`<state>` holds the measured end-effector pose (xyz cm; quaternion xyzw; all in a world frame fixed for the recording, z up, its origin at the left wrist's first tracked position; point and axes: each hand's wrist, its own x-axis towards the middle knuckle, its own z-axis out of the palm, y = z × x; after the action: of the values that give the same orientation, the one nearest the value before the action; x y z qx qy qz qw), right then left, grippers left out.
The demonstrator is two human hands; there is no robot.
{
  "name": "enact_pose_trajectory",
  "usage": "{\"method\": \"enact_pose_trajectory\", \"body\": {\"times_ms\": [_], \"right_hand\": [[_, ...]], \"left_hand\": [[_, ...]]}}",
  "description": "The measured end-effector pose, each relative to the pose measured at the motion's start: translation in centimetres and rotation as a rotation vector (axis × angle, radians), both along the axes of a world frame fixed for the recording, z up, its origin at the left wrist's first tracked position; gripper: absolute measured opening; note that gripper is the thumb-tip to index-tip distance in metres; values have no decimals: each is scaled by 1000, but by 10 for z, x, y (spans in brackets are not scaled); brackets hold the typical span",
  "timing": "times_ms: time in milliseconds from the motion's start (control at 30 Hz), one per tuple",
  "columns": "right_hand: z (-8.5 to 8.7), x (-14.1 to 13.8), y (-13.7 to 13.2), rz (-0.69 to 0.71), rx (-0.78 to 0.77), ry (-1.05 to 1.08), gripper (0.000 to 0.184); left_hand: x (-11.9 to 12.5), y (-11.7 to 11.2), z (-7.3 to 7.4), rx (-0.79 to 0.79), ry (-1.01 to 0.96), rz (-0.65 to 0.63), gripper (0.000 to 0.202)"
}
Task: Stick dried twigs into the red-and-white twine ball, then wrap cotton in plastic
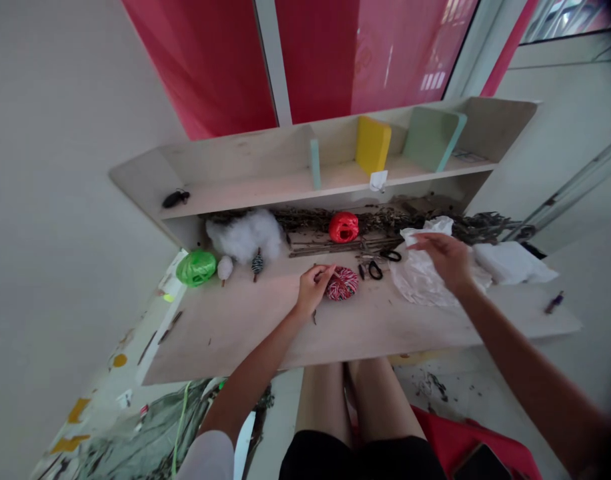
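Green twine ball (196, 268) far left on wooden desk (225, 320). Left hand (313, 290) curled against red-and-white twine ball (341, 283), grip unclear. Black-handled scissors (375, 269) just beside. Right hand (443, 260) half open, not clenched, resting on crumpled white plastic sheet (420, 283).

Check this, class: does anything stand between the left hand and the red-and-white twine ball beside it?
Nothing visible does. The left hand lies right against the edge of the red-and-white twine ball on the wooden tabletop, with no object between them. The black-handled scissors lie on the ball's far side, out of the way.
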<state>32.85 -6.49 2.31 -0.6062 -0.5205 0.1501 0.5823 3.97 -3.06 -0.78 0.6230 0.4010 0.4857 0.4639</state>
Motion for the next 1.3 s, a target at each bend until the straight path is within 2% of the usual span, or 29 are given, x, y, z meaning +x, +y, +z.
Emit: {"method": "enact_pose_trajectory", "body": {"times_ms": [67, 133, 200, 233, 400, 667, 933, 1300], "right_hand": [[3, -48, 10, 312, -105, 234, 35], [3, -89, 20, 518, -223, 355, 39], [3, -118, 29, 655, -258, 408, 42], [3, -127, 32, 680, -242, 435, 44], [-1, -136, 35, 716, -251, 470, 45], [-8, -145, 29, 784, -238, 396, 44], [-9, -147, 29, 732, -229, 399, 41], [-10, -144, 28, 702, -217, 340, 39]], "left_hand": [[-1, 3, -2, -56, -59, 1, 38], [-2, 6, -4, -83, -107, 5, 39], [-3, 8, -5, -85, -117, 31, 41], [-3, 9, -6, -82, -111, 52, 43], [-4, 11, -8, -63, -87, 132, 46], [-3, 9, 0, -104, -127, 49, 49], [-2, 8, 0, -133, -182, 22, 46], [0, 9, -2, -144, -192, 50, 47]]}}
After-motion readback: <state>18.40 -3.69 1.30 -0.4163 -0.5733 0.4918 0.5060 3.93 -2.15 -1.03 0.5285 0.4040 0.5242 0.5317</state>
